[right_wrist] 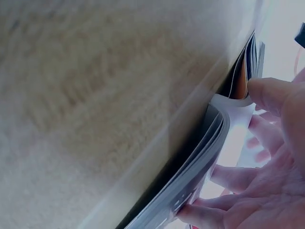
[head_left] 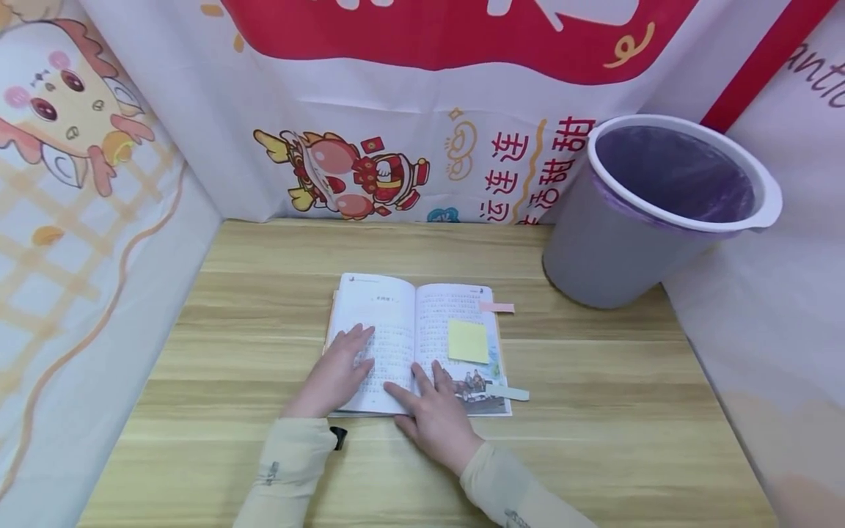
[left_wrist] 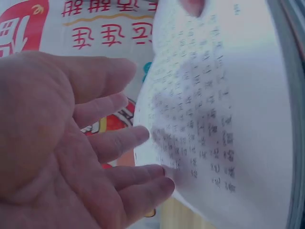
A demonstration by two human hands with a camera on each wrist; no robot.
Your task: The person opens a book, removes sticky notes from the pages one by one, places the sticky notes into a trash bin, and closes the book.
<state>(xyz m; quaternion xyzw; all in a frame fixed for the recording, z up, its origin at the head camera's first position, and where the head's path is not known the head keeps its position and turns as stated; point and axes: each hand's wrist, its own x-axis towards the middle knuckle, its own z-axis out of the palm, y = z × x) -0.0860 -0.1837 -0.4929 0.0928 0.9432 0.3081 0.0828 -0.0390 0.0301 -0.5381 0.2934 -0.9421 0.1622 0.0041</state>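
Book (head_left: 404, 337), just one, bears three sticky notes (head_left: 469, 342); I see left hand (head_left: 337, 374) and right hand (head_left: 439, 418) touching it, fingers (head_left: 400, 396) spread.

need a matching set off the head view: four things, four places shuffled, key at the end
1. Yellow sticky note
2. Grey bin
3. Left hand
4. Pink tab

A. Poking out past the side edge of the right page
B. Standing at the back right of the table
C. Lying wholly within the right page
D. At the left page

Pairs: 1-C, 2-B, 3-D, 4-A
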